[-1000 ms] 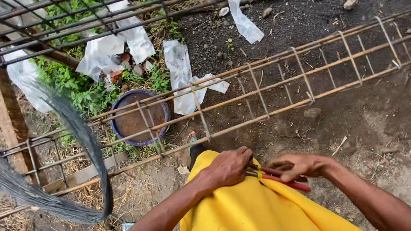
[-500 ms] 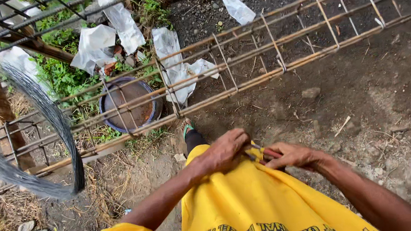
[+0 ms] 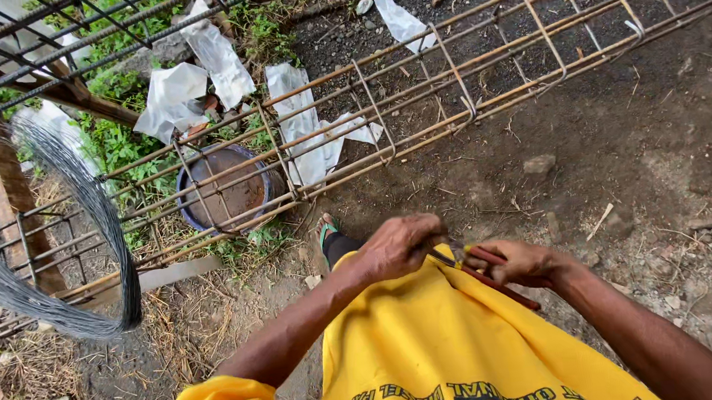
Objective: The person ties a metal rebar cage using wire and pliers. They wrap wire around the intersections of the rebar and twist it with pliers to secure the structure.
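At lower centre, the left hand (image 3: 400, 246) is closed on thin wire while the right hand (image 3: 520, 261) grips red-handled pliers (image 3: 491, 270). A rebar cage (image 3: 416, 100) crosses the upper frame above a wire bundle (image 3: 76, 233) at left.

Soft even daylight, sharp, edges warped

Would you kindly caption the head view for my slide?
Both hands, left hand and right hand, hold red-handled pliers near a rebar cage.

Crumpled white plastic bags (image 3: 191, 81) lie among weeds beyond the rebar.
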